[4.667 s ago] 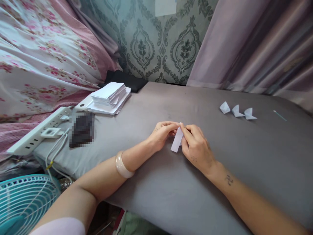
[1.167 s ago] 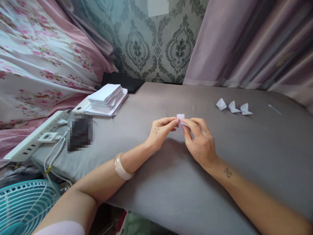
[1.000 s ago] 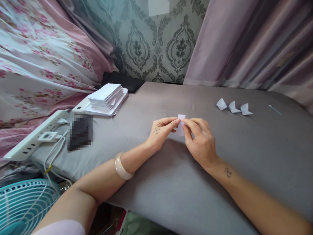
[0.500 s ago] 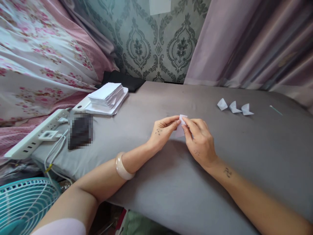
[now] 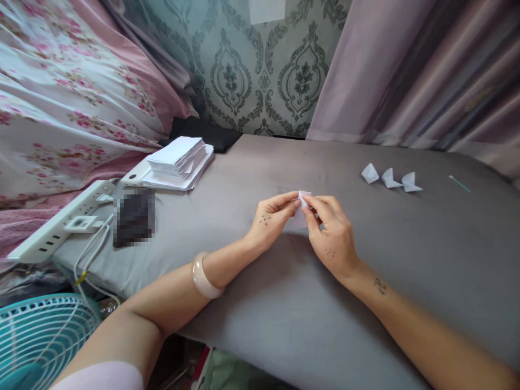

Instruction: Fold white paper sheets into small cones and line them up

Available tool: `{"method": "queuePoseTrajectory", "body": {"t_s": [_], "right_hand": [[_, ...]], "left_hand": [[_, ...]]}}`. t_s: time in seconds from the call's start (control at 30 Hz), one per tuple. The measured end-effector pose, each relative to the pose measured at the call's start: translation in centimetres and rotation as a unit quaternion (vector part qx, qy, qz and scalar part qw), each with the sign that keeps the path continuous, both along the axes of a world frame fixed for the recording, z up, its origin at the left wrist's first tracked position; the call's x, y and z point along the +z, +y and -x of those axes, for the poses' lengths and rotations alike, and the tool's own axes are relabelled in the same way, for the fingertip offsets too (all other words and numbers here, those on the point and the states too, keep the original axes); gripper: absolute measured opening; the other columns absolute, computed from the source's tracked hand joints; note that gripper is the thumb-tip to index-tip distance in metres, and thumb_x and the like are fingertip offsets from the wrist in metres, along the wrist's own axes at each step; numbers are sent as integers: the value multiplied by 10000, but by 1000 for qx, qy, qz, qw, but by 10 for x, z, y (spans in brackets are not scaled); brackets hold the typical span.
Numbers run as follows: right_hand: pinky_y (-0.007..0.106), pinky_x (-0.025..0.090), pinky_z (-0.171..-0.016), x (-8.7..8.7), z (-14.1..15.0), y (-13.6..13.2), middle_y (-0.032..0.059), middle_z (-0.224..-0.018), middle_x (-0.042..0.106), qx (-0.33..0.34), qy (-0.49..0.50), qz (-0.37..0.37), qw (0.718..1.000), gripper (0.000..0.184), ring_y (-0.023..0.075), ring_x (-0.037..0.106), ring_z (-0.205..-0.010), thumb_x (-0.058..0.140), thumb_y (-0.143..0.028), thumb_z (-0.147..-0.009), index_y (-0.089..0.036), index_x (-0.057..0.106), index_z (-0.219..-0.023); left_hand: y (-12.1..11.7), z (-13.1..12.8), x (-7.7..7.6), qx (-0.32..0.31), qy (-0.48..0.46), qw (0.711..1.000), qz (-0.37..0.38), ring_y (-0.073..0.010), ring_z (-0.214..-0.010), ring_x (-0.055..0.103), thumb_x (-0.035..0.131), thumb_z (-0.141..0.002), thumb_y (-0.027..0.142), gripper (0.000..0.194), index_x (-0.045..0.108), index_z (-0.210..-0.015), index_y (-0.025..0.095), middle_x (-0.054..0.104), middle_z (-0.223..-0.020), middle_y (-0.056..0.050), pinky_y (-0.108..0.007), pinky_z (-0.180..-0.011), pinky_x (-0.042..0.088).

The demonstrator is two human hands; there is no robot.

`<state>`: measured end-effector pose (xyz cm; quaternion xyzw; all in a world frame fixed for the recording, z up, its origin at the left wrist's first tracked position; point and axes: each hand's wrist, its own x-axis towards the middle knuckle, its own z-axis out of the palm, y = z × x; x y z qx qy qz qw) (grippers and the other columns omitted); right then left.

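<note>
A small piece of folded white paper (image 5: 300, 218) is held up between both hands over the grey surface. My left hand (image 5: 271, 219) pinches its left side between thumb and fingers. On the other side, my right hand (image 5: 331, 230) grips the paper's upper right part, thumb and forefinger close together. The fingertips hide much of the folds. To the right stand three folded paper pieces in a row: a diamond-like one (image 5: 370, 173), a pointed one (image 5: 390, 178) and another pointed one (image 5: 411, 182).
A stack of white paper sheets (image 5: 176, 157) lies at the back left, near a power strip (image 5: 60, 222) with cables. A dark pixelated object (image 5: 134, 218) is beside it. At far right lies a thin stick (image 5: 460, 183). A turquoise fan (image 5: 44, 341) stands at lower left.
The top of the folded paper has shifted slightly under the right fingertips. Both hands keep their grip and almost the same position.
</note>
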<state>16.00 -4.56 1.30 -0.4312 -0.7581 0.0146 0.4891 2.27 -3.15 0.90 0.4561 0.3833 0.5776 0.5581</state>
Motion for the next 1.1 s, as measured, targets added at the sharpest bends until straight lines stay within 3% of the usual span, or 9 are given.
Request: {"method": "queuePoseTrajectory", "body": {"t_s": [0.23, 0.53, 0.9, 1.1], "right_hand": [[327, 554, -737, 5, 4, 1, 69, -965, 661, 9, 52, 30, 998, 188, 168, 648, -835, 509, -244, -939, -217, 649, -1061], [296, 526, -658, 8, 6, 1, 32, -855, 671, -27, 95, 86, 991, 108, 130, 617, -652, 568, -288, -890, -200, 630, -886], [275, 511, -664, 7, 4, 3, 14, -850, 663, -25, 69, 73, 995, 108, 116, 602, -644, 561, -260, -904, -200, 648, -924], [292, 509, -709, 9, 4, 3, 48, -895, 671, -33, 4, 35, 999, 131, 164, 638, -785, 527, -236, -928, -200, 647, -967]], "left_hand": [[-1, 0, -1, -15, -7, 1000, -9, -155, -873, 631, 734, -749, 311, 286, 756, -1016, 209, 738, -965, -52, -298, -811, 488], [-2, -2, 0, -28, 2, 999, -17, -169, -883, 636, 734, -755, 320, 264, 763, -994, 210, 742, -939, -51, -321, -836, 497], [-2, -1, 0, -43, -12, 999, -20, -200, -919, 657, 753, -743, 317, 284, 760, -986, 170, 746, -965, -70, -356, -887, 490], [3, 2, 2, -78, -96, 991, 57, -189, -847, 678, 805, -680, 333, 320, 731, -931, 149, 739, -891, -70, -344, -836, 514]]}}
